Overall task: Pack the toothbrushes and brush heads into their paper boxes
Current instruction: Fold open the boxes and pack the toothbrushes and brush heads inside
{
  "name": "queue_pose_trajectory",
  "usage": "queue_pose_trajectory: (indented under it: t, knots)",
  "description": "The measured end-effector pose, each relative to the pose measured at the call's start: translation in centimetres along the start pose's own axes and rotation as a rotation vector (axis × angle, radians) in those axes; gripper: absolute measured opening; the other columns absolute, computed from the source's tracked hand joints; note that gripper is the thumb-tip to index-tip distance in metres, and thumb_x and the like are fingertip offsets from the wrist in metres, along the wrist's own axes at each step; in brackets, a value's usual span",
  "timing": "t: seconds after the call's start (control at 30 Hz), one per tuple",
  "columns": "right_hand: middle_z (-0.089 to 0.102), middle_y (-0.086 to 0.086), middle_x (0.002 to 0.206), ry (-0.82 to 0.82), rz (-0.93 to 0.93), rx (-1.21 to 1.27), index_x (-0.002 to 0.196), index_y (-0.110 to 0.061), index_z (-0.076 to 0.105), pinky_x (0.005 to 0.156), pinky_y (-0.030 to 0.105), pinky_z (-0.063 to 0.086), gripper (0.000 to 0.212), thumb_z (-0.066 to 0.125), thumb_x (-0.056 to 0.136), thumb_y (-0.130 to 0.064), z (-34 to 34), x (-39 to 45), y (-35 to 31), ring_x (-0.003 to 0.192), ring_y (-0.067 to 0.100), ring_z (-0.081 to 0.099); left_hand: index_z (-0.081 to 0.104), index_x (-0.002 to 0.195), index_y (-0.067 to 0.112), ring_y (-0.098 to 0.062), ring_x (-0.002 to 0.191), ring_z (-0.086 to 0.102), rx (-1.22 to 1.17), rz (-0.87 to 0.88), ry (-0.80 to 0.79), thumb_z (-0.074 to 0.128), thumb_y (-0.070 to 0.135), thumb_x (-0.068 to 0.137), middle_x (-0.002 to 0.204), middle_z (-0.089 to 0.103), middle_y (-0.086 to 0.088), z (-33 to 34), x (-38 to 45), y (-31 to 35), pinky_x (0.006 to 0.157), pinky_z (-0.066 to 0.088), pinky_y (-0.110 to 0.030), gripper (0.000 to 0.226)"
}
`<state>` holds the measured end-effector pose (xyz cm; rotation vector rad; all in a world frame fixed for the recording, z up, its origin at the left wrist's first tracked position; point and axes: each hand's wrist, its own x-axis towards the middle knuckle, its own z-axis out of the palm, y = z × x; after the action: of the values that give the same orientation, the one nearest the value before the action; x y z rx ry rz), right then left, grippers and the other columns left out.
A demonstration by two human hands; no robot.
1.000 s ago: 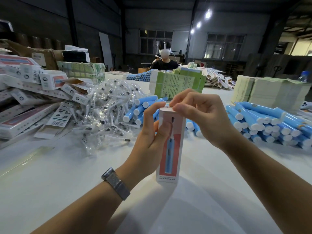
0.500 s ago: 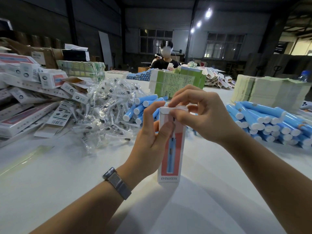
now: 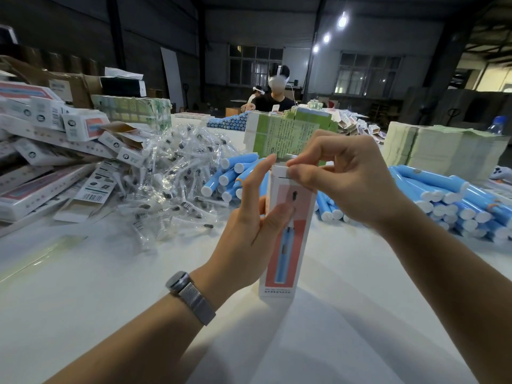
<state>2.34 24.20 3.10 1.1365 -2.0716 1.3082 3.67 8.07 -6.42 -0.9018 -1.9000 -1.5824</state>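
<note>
A tall white and pink paper box (image 3: 288,245) printed with a blue toothbrush stands upright on the white table (image 3: 110,286). My left hand (image 3: 246,239) holds it from the left, thumb pressed on the front face and fingers behind. My right hand (image 3: 346,184) pinches the flap at the box's top front edge. Blue toothbrush handles lie in piles behind the box (image 3: 230,176) and to the right (image 3: 457,200). Brush heads in clear bags (image 3: 171,173) are heaped at the left. What is inside the box is hidden.
Packed and flat white boxes (image 3: 41,162) pile up at the far left. A block of green printed cartons (image 3: 282,131) stands behind my hands, and stacked pale sheets (image 3: 443,148) sit at the right. A person (image 3: 274,98) works at the table's far end.
My right fingers have shifted from over the box top down to its front top edge, pinching the flap. My left hand has kept its hold and the box stays upright.
</note>
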Motion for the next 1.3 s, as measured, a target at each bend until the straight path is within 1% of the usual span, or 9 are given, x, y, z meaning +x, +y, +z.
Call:
queue_pose_trajectory:
  t: [0.1, 0.2, 0.37, 0.53, 0.73, 0.9, 1.07, 1.23, 1.3]
  knots:
    - [0.063, -0.01, 0.074, -0.072, 0.003, -0.013, 0.076, -0.02, 0.071, 0.062, 0.033, 0.054, 0.005, 0.073, 0.079, -0.016, -0.7, 0.2, -0.2, 0.07, 0.008, 0.061, 0.018, 0.139, 0.066, -0.023, 0.088, 0.066, 0.024, 0.034, -0.014, 0.042, 0.064, 0.096, 0.108, 0.065, 0.014, 0.0, 0.0, 0.1, 0.077, 0.057, -0.058, 0.049]
    - [0.064, -0.002, 0.076, -0.139, 0.004, -0.014, 0.079, -0.014, 0.072, 0.068, 0.021, 0.049, 0.003, 0.074, 0.078, -0.013, -1.4, 0.4, -0.2, 0.071, 0.009, 0.061, 0.019, 0.139, 0.067, -0.026, 0.088, 0.067, 0.039, 0.044, -0.022, 0.04, 0.064, 0.097, 0.109, 0.064, 0.011, -0.1, -0.1, 0.1, 0.076, 0.057, -0.059, 0.047]
    - [0.065, 0.005, 0.087, -0.199, 0.037, 0.071, 0.083, -0.014, 0.073, 0.07, 0.022, 0.052, 0.01, 0.072, 0.078, -0.022, -1.8, 0.3, -0.1, 0.08, 0.012, 0.064, 0.03, 0.128, 0.068, -0.033, 0.081, 0.065, -0.002, 0.042, -0.006, 0.043, 0.048, 0.099, 0.099, 0.066, 0.002, -0.1, -0.2, 0.2, 0.071, 0.057, -0.059, 0.038]
    - [0.064, 0.008, 0.101, -0.218, 0.061, 0.146, 0.101, -0.015, 0.073, 0.078, 0.037, 0.059, 0.021, 0.07, 0.081, -0.019, -1.1, -0.1, 0.9, 0.095, 0.026, 0.065, 0.035, 0.12, 0.06, -0.036, 0.081, 0.065, -0.045, 0.015, 0.055, 0.042, 0.044, 0.098, 0.101, 0.065, -0.005, 0.0, -0.2, 0.2, 0.069, 0.056, -0.061, 0.027]
    - [0.061, 0.009, 0.105, -0.243, 0.068, 0.22, 0.116, -0.009, 0.065, 0.085, 0.029, 0.051, 0.035, 0.068, 0.081, -0.009, -1.0, -0.3, 1.5, 0.102, 0.017, 0.06, 0.036, 0.117, 0.057, -0.02, 0.076, 0.064, -0.062, 0.039, 0.065, 0.042, 0.041, 0.1, 0.096, 0.065, 0.011, 0.0, -0.1, -0.1, 0.067, 0.059, -0.049, 0.025]
    - [0.061, 0.009, 0.105, -0.275, 0.047, 0.159, 0.112, -0.01, 0.069, 0.088, 0.029, 0.051, 0.028, 0.068, 0.084, -0.011, -1.4, -0.2, 1.3, 0.103, 0.018, 0.061, 0.038, 0.116, 0.054, -0.034, 0.07, 0.058, -0.072, 0.037, 0.072, 0.045, 0.047, 0.1, 0.089, 0.062, 0.001, -0.1, -0.3, -0.2, 0.063, 0.055, -0.058, 0.018]
    - [0.064, 0.002, 0.099, -0.124, 0.037, 0.085, 0.104, -0.02, 0.072, 0.085, 0.041, 0.057, 0.018, 0.067, 0.089, -0.01, -0.1, -0.7, 2.0, 0.097, 0.026, 0.063, 0.038, 0.115, 0.057, -0.038, 0.078, 0.064, -0.056, 0.016, 0.116, 0.046, 0.043, 0.098, 0.095, 0.065, 0.001, 0.1, 0.1, -0.4, 0.065, 0.055, -0.064, 0.023]
    - [0.066, -0.005, 0.098, 0.132, 0.173, 0.032, 0.093, -0.027, 0.069, 0.077, 0.035, 0.057, 0.012, 0.071, 0.09, -0.016, 1.3, -0.6, 3.1, 0.085, 0.012, 0.065, 0.03, 0.137, 0.06, -0.017, 0.099, 0.069, -0.008, -0.022, 0.049, 0.04, 0.045, 0.095, 0.116, 0.068, 0.011, -0.4, -0.4, -1.1, 0.075, 0.06, -0.039, 0.046]
    - [0.066, -0.007, 0.092, 0.098, 0.265, 0.081, 0.096, -0.026, 0.069, 0.069, 0.028, 0.054, 0.006, 0.068, 0.092, -0.02, 1.8, -0.8, 3.3, 0.076, 0.01, 0.064, 0.018, 0.145, 0.065, -0.015, 0.111, 0.066, 0.015, -0.044, -0.025, 0.037, 0.038, 0.093, 0.135, 0.058, 0.025, -0.1, -0.6, -1.0, 0.084, 0.06, -0.041, 0.062]
